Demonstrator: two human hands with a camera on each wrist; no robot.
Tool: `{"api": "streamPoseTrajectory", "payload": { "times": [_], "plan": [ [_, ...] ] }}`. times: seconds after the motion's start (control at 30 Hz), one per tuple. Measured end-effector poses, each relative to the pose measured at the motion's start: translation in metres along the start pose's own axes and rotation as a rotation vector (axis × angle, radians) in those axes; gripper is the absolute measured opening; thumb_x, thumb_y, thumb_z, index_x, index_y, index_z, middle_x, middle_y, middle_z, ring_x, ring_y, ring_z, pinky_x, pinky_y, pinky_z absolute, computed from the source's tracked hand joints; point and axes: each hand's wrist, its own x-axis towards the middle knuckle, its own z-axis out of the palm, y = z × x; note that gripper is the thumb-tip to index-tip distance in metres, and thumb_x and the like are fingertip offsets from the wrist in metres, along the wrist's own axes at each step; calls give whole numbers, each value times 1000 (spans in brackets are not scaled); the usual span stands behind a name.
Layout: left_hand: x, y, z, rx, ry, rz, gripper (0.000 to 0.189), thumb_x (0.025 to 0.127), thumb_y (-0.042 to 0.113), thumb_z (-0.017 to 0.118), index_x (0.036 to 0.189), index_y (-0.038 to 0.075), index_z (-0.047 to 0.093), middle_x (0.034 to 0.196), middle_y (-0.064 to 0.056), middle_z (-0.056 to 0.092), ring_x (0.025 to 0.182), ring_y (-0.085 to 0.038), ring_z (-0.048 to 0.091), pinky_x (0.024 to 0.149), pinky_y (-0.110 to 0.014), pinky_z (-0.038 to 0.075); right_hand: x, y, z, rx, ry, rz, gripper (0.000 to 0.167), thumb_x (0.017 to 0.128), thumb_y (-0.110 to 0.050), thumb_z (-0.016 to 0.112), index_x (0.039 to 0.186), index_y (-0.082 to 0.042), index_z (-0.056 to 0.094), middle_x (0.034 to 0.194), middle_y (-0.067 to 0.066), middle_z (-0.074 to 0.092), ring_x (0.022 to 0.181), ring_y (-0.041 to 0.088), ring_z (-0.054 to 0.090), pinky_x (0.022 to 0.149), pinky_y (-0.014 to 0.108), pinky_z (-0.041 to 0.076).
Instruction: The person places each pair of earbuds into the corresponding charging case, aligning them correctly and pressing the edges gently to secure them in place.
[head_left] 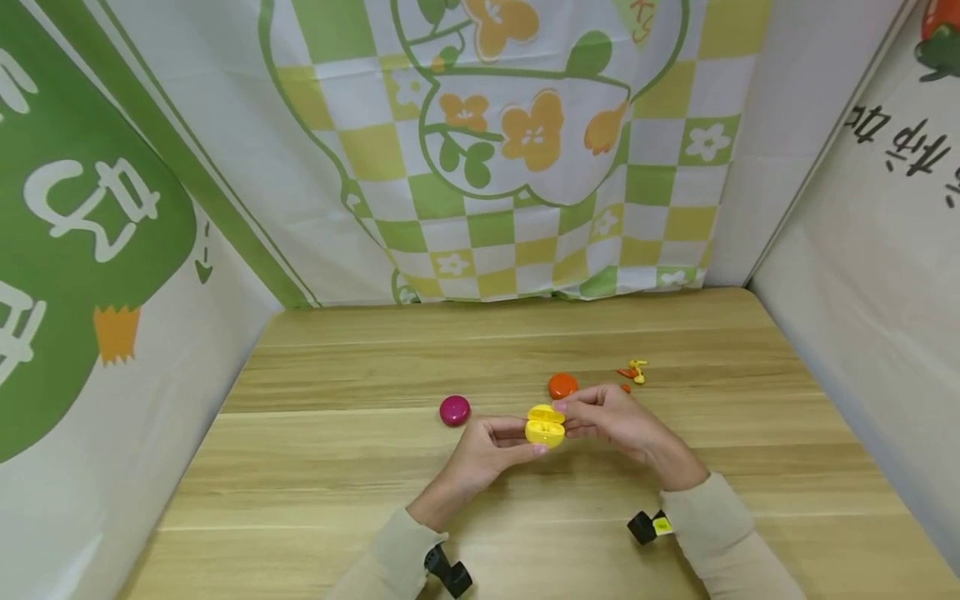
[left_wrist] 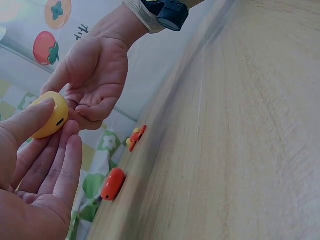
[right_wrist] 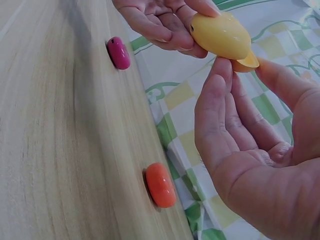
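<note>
A yellow earbud case (head_left: 545, 429) is held above the table with its lid raised. My left hand (head_left: 486, 454) grips the lower half, thumb in front and fingers behind. From the other side my right hand (head_left: 621, 423) pinches the raised lid (right_wrist: 246, 62) between thumb and fingers. In the head view the inside shows, though too small to tell whether the slots hold anything. Just behind my right hand lies a closed orange earbud case (head_left: 562, 386). A closed magenta earbud case (head_left: 454, 410) sits to the left, beyond my left hand.
Several small yellow and orange earbuds (head_left: 637, 372) lie together at the back right of the wooden table (head_left: 337, 483). Printed curtains (head_left: 495, 233) hang along the table's back edge and both sides. Each wrist wears a black camera (head_left: 450, 573).
</note>
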Motion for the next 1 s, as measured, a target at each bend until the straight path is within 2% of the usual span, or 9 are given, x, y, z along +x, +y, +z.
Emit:
{"api": "streamPoseTrajectory", "payload": {
  "times": [0.1, 0.27, 0.37, 0.43, 0.6, 0.7, 0.8, 1.0],
  "plan": [
    [1, 1, 0, 1, -4, 7, 38, 91, 6, 83, 126, -6, 73, 125, -23, 75, 101, -15, 79, 91, -31, 64, -1, -2, -1, -11, 1, 7, 40, 105, -22, 67, 124, 13, 69, 105, 1, 79, 94, 14, 76, 90, 30, 65],
    [0, 1, 0, 4, -5, 3, 39, 91, 9, 84, 126, -4, 74, 126, -22, 76, 102, -16, 79, 92, -31, 64, -9, -9, -10, -121, 45, -38, 44, 105, -26, 69, 130, 10, 67, 118, 11, 78, 103, 17, 76, 98, 35, 63],
    [0, 2, 0, 5, -4, -8, 40, 90, 11, 85, 126, -4, 73, 126, -21, 76, 102, -17, 79, 92, -30, 64, -18, -17, -25, -198, 87, -95, 46, 105, -25, 68, 132, 12, 65, 123, 17, 77, 107, 18, 76, 99, 33, 63],
    [0, 2, 0, 7, 1, -12, 40, 90, 10, 85, 126, -4, 74, 126, -22, 76, 102, -16, 79, 91, -30, 65, -26, -25, -37, -237, 132, -106, 45, 105, -25, 69, 133, 9, 65, 122, 15, 78, 108, 18, 76, 98, 31, 62],
    [0, 3, 1, 14, 10, -14, 39, 90, 7, 84, 125, -5, 73, 125, -22, 76, 99, -15, 79, 89, -29, 65, -45, -46, -67, -374, 260, -81, 44, 103, -34, 71, 134, -3, 69, 127, 9, 77, 112, 12, 74, 96, 21, 59],
    [0, 3, 1, 14, 14, -22, 39, 90, 8, 85, 125, -5, 73, 124, -22, 76, 99, -14, 79, 89, -28, 65, -53, -54, -81, -487, 312, -79, 45, 102, -38, 71, 134, -7, 70, 130, 13, 75, 110, 8, 73, 93, 21, 59],
    [0, 3, 0, 12, 17, -34, 40, 89, 8, 85, 125, -4, 74, 124, -21, 77, 99, -14, 79, 89, -28, 65, -54, -56, -92, -599, 331, -83, 44, 102, -38, 71, 134, -7, 70, 131, 15, 74, 108, 6, 72, 90, 23, 61],
    [0, 2, -1, 14, 15, -36, 40, 89, 9, 85, 126, -3, 74, 124, -20, 77, 100, -15, 79, 90, -29, 65, -42, -45, -113, -783, 315, -116, 39, 101, -26, 74, 129, 1, 72, 123, 19, 77, 106, 22, 75, 85, 19, 60]
  ]
}}
